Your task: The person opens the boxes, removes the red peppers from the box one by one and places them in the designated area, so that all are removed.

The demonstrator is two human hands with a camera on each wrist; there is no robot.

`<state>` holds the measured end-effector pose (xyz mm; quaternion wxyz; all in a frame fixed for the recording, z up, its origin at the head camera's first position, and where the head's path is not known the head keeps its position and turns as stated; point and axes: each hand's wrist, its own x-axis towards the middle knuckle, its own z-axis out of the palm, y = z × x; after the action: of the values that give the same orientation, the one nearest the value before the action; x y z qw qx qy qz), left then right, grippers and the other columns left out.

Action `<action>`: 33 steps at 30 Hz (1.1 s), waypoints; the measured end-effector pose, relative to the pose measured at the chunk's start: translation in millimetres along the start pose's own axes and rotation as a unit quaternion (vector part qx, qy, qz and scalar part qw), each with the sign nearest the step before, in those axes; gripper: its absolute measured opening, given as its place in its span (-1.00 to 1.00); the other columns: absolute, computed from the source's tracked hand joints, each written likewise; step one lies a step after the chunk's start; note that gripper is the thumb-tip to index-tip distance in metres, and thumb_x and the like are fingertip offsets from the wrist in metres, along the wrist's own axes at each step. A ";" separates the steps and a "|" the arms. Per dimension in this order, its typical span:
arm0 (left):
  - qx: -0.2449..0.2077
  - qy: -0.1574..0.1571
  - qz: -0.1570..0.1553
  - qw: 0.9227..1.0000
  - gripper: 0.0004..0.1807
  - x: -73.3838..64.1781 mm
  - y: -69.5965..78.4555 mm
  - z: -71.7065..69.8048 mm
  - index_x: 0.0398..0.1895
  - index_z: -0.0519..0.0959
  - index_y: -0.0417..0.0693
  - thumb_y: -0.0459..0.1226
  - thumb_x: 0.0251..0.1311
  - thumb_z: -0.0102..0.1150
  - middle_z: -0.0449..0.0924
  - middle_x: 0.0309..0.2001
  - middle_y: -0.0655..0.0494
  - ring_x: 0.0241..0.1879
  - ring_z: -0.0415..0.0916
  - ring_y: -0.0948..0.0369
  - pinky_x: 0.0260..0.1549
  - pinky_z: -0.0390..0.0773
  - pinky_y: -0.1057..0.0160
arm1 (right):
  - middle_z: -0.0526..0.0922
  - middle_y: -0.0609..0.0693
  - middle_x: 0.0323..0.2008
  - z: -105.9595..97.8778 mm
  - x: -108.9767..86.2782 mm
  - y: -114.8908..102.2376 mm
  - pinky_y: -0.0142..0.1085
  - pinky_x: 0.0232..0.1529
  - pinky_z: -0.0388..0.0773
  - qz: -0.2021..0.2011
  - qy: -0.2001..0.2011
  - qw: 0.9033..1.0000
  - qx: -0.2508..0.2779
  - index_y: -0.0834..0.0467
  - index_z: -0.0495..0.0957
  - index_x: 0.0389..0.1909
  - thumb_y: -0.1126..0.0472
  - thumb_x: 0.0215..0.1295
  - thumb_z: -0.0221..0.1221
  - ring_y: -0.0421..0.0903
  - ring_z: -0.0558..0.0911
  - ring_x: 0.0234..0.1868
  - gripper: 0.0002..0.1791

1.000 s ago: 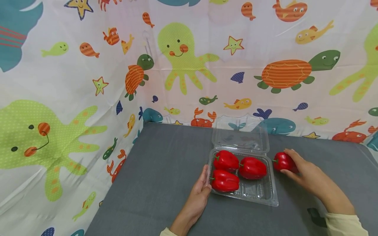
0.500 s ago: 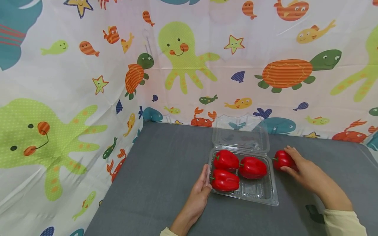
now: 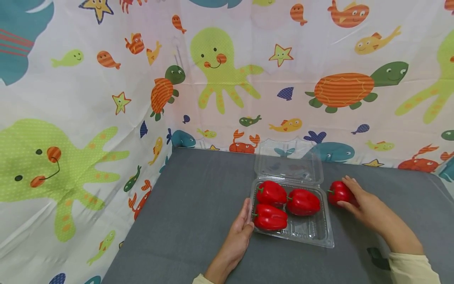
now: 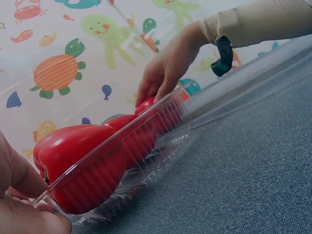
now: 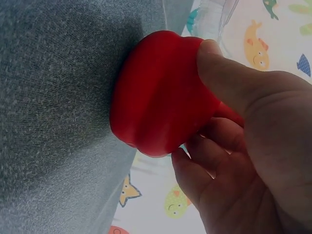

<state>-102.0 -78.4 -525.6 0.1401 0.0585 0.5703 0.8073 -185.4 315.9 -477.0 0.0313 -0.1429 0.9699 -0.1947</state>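
Note:
A clear hinged plastic container (image 3: pixel 308 232) lies on the table with its lid (image 3: pixel 289 167) folded back. Three red bell peppers (image 3: pixel 270 217) sit inside it, filling the left column and the upper right. My left hand (image 3: pixel 238 236) grips the container's left wall, thumb over the rim; the left wrist view shows its fingers (image 4: pixel 29 180) pinching the edge. Just right of the container, my right hand (image 3: pixel 369 209) holds another red bell pepper (image 3: pixel 338 193), its green stem pointing left. In the right wrist view, thumb and fingers span this pepper (image 5: pixel 156 97), close over the table.
The grey table (image 3: pixel 191 197) meets a curtain (image 3: pixel 269 102) printed with sea animals at the back and left. A dark band (image 4: pixel 224 56) is worn on the right wrist. The container's lower right part shows bare ribbed plastic.
My right hand and its pepper have shifted very slightly up and to the left since a second ago. The left hand, the container and the peppers in it stay put.

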 end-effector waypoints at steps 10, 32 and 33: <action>-0.003 0.001 0.006 1.000 -0.21 -0.4 -0.7 -0.4 0.75 -0.23 -0.05 -0.53 0.54 -0.31 -0.28 0.75 0.13 0.70 -0.35 0.15 0.59 -0.13 0.18 | 0.14 0.52 0.54 1.3 -0.6 0.9 0.53 0.17 0.38 0.004 -0.006 1.000 0.005 0.30 0.01 0.65 -0.05 0.40 0.36 0.68 0.32 0.34 0.04; -0.001 0.005 -0.002 1.000 -0.21 0.7 1.1 2.2 0.75 -0.22 -0.05 -0.53 0.55 -0.32 -0.28 0.75 0.10 0.70 -0.34 0.12 0.62 -0.18 0.08 | 0.20 0.53 0.51 -11.8 -8.5 -13.9 0.39 -0.03 0.65 0.010 -0.006 1.000 0.004 0.18 -0.01 0.68 -0.10 0.39 0.36 0.64 0.46 0.22 0.06; 0.000 0.006 0.000 1.000 -0.22 0.3 1.0 2.2 0.75 -0.22 -0.05 -0.53 0.55 -0.32 -0.28 0.75 0.09 0.70 -0.34 0.11 0.62 -0.18 0.07 | 0.20 0.52 0.51 -13.9 -9.6 -18.4 0.36 -0.06 0.68 0.010 -0.008 1.000 0.007 0.16 -0.03 0.69 -0.11 0.38 0.36 0.63 0.46 0.22 0.07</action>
<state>-101.9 -76.6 -523.9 0.1370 0.0538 0.5714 0.8074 -173.0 307.6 -457.1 0.0418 -0.1347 0.9696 -0.1998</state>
